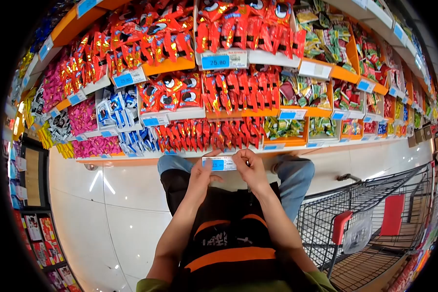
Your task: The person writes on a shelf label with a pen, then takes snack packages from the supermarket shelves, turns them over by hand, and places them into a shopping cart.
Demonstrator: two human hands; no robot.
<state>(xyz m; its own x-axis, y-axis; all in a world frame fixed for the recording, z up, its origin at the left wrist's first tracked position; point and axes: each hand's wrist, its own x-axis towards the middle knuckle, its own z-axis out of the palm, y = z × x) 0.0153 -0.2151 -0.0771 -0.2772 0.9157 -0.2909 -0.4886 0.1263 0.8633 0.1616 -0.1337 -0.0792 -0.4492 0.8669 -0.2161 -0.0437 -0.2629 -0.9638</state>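
Between my two hands is a blue and white price tag (221, 164), held level in front of the lowest shelf. My left hand (203, 171) grips its left end, with the thumb over the blue part. At the right end, the fingers of my right hand (248, 168) are closed on the tag's white edge. Just beyond the tag lie rows of red-wrapped snack packets (214, 134). Above them, a similar price tag (224, 60) reading 25.80 is fixed to the shelf front. My knees are bent on both sides of the hands, and a dark apron (233, 238) covers my lap.
A wire shopping cart (360, 228) stands close on my right. Tiered shelves curve around the front, with pink packets (85, 117), blue and white packets (117, 107) and green packets (326, 41). Glossy floor tiles (107, 219) lie to the left, beside a dark display rack (39, 233).
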